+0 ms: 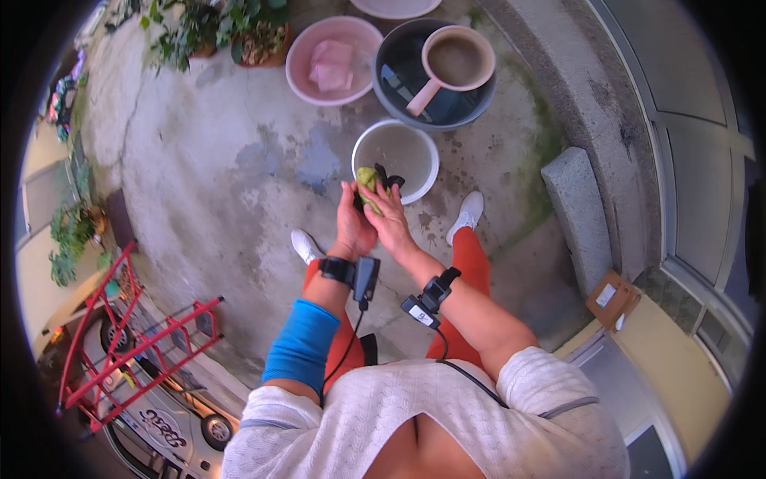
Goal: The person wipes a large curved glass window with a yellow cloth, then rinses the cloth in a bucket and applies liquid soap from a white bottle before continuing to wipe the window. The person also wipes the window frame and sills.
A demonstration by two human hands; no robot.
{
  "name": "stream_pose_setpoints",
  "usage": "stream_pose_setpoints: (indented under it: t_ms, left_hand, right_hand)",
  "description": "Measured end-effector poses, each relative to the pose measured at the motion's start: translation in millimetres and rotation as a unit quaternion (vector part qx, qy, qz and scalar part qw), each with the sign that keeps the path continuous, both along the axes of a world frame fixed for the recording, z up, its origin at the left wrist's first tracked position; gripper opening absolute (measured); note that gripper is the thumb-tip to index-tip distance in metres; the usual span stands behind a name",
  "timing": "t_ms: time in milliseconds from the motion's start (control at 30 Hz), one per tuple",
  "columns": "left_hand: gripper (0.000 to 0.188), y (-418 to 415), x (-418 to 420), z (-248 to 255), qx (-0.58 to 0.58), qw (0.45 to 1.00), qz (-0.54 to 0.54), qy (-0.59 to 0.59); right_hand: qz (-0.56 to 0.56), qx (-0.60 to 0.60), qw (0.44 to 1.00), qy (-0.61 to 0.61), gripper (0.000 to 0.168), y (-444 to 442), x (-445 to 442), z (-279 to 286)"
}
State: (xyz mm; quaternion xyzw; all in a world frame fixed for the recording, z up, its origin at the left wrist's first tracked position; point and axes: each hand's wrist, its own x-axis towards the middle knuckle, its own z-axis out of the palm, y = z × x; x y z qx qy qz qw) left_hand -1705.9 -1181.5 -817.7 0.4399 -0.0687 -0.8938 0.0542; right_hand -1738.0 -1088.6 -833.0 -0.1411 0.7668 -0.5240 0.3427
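My left hand (354, 224) and my right hand (388, 221) meet around a yellow-green cloth (367, 178) bunched together with something black (392, 179). Whether the black part is cloth too, I cannot tell. Both hands are over the near edge of a white-rimmed bucket (435, 157) holding cloudy liquid. Past it stands a large grey basin (383, 99) of water, with a pink long-handled dipper (423, 99) full of murky water in it. To its left is a pink basin (292, 72) with a pink cloth (332, 64) inside.
Potted plants (260, 45) stand at the upper left. A stone block (577, 209) and a cardboard box (610, 299) lie to the right by the wall. At the lower left are a red metal ladder (143, 341) and a parked car (161, 419). The concrete floor has wet patches.
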Motion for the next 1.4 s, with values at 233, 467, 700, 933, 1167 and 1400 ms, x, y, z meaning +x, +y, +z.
stream_pose_setpoints:
  t_ms: [233,467,700,933,1167,1400]
  left_hand:
    - [0.041,-19,33,-7,-0.091,0.995,-0.019,-0.047]
    - [0.058,-94,57,-43,0.035,0.999,0.002,-0.018]
    - [0.046,-89,60,-44,-0.032,0.988,0.142,-0.046]
    - [0.050,-98,55,-35,-0.074,0.990,0.115,-0.016]
    - [0.063,-111,60,-46,-0.019,0.997,0.060,-0.053]
    - [0.037,-92,55,-31,-0.194,0.980,-0.036,-0.012]
  right_hand:
    - [-0.059,0.002,0.996,-0.063,0.051,-64,-10,-41]
    - [0.129,-0.019,0.985,0.114,0.040,-80,52,-18]
    - [0.123,-0.001,0.992,-0.010,0.043,-126,11,-50]
    - [-0.082,-0.120,0.921,-0.361,0.052,-131,7,-48]
    - [0.201,-0.011,0.979,0.019,0.053,-126,35,-38]
    - [-0.007,-0.111,0.936,-0.334,0.054,-126,-9,-27]
